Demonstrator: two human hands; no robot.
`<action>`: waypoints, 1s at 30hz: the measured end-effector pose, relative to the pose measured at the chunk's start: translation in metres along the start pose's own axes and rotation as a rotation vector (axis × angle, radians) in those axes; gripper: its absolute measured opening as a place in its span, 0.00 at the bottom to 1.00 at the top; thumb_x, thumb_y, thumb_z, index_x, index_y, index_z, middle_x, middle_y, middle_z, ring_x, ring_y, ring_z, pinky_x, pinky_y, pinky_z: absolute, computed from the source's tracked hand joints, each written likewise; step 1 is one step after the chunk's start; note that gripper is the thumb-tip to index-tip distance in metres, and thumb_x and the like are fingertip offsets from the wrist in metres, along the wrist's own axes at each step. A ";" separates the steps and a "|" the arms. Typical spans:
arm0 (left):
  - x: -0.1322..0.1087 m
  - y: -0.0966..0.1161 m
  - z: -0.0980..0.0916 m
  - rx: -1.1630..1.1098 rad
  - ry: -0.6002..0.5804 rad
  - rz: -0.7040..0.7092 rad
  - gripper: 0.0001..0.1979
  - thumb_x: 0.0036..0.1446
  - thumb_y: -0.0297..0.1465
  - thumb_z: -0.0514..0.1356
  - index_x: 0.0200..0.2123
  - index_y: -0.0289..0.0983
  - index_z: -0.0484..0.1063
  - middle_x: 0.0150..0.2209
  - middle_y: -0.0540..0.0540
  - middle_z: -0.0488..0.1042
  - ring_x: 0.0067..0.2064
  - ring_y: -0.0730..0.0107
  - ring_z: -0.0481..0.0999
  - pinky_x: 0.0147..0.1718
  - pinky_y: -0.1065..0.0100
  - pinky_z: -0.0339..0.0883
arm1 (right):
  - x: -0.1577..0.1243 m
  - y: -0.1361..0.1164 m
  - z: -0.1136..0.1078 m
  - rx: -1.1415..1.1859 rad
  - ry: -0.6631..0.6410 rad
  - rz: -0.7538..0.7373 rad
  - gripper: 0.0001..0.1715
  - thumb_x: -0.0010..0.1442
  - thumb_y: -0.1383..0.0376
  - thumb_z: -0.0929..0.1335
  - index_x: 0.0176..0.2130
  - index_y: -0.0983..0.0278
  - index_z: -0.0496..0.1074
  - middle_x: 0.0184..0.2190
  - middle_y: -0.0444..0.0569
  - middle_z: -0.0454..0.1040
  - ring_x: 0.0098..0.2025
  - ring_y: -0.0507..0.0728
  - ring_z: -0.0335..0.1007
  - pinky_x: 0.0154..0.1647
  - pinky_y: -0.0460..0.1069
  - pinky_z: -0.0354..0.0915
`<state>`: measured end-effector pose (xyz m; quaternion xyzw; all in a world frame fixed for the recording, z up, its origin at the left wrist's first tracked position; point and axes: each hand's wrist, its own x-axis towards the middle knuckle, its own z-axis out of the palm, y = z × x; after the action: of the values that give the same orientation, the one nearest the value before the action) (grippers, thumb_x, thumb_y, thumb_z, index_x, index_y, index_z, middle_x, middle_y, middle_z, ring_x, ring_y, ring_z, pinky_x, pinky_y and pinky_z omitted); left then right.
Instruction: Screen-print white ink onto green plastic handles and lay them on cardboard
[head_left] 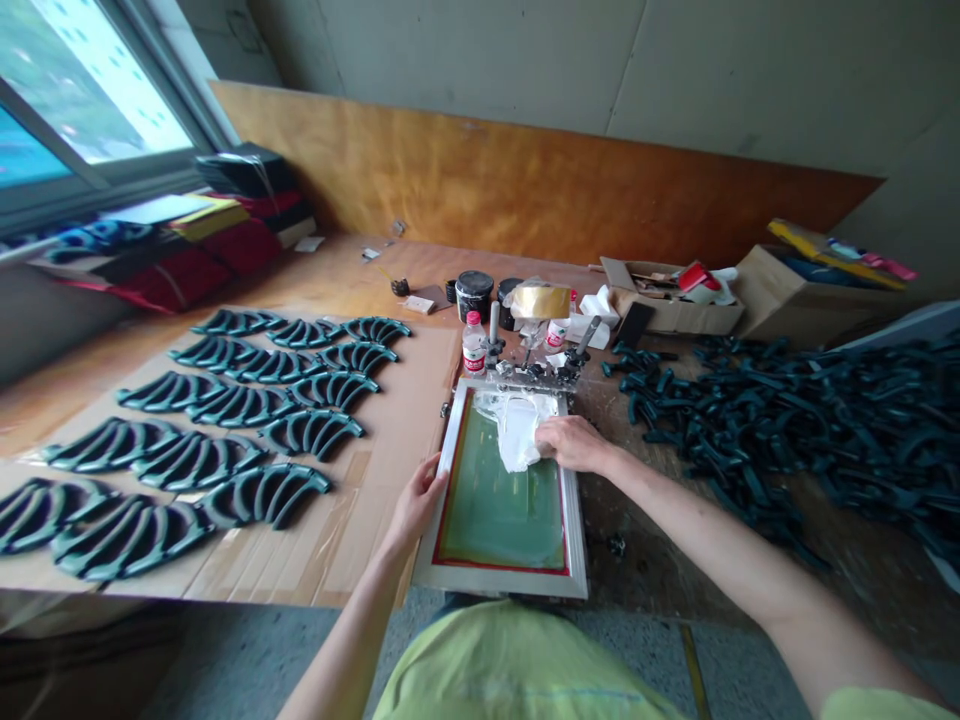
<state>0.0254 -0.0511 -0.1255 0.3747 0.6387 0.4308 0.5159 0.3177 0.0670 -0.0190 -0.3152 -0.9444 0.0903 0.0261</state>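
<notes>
A screen printing frame (pixel 576 520) with a pale metal rim and a green mesh lies in front of me. Fingers and thumb of my left hand (pixel 421 495) are closed on its left edge. Over the upper right of the mesh, my right hand (pixel 571 443) is closed on a flat white piece (pixel 519 432); whether it is a cloth or a scraper coated in white, I cannot tell. White smears spread along the top of the mesh. Behind the frame stands a metal clamp fixture (pixel 534 374) with upright posts.
Rows of dark green curved parts (pixel 247 405) lie on cardboard (pixel 397 450) at left. A heap of similar dark parts (pixel 750 420) covers the right side. Behind the fixture are a red-capped bottle (pixel 473 345), a black tub (pixel 475 295), a tape roll (pixel 541 301) and an open carton (pixel 682 316).
</notes>
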 end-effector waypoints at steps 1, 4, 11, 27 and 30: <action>0.000 0.001 0.000 0.004 0.003 0.001 0.38 0.51 0.53 0.60 0.60 0.37 0.64 0.29 0.50 0.76 0.27 0.68 0.74 0.25 0.70 0.66 | 0.004 -0.001 0.002 -0.010 0.040 0.043 0.12 0.54 0.77 0.65 0.32 0.62 0.73 0.32 0.47 0.75 0.38 0.56 0.68 0.38 0.48 0.62; -0.002 0.005 0.000 -0.002 0.010 -0.007 0.38 0.50 0.53 0.60 0.60 0.38 0.64 0.29 0.50 0.76 0.26 0.68 0.74 0.25 0.69 0.67 | 0.003 -0.011 0.018 -0.051 0.160 0.110 0.14 0.57 0.77 0.62 0.36 0.64 0.74 0.36 0.52 0.75 0.44 0.58 0.68 0.42 0.49 0.63; -0.012 0.024 0.001 -0.024 0.005 -0.048 0.40 0.48 0.53 0.61 0.59 0.37 0.63 0.28 0.49 0.77 0.27 0.66 0.76 0.26 0.68 0.68 | -0.004 -0.012 0.017 0.081 0.175 0.096 0.12 0.60 0.71 0.66 0.43 0.61 0.75 0.38 0.49 0.76 0.43 0.58 0.70 0.44 0.50 0.64; 0.016 0.194 0.003 -0.308 0.036 0.364 0.26 0.56 0.53 0.55 0.39 0.36 0.73 0.34 0.45 0.77 0.34 0.68 0.76 0.31 0.70 0.70 | -0.028 0.056 0.026 0.291 0.381 0.661 0.16 0.61 0.58 0.67 0.44 0.66 0.70 0.33 0.49 0.75 0.37 0.57 0.70 0.41 0.50 0.65; 0.021 0.202 0.012 -0.350 0.063 0.398 0.25 0.57 0.53 0.54 0.35 0.36 0.71 0.29 0.48 0.74 0.31 0.71 0.74 0.29 0.72 0.69 | -0.027 0.028 0.053 0.243 0.245 0.488 0.23 0.55 0.58 0.73 0.48 0.64 0.69 0.41 0.51 0.74 0.44 0.58 0.69 0.46 0.52 0.63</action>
<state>0.0398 0.0402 0.0561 0.3844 0.4840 0.6389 0.4579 0.3501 0.0644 -0.0759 -0.5360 -0.8128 0.1676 0.1549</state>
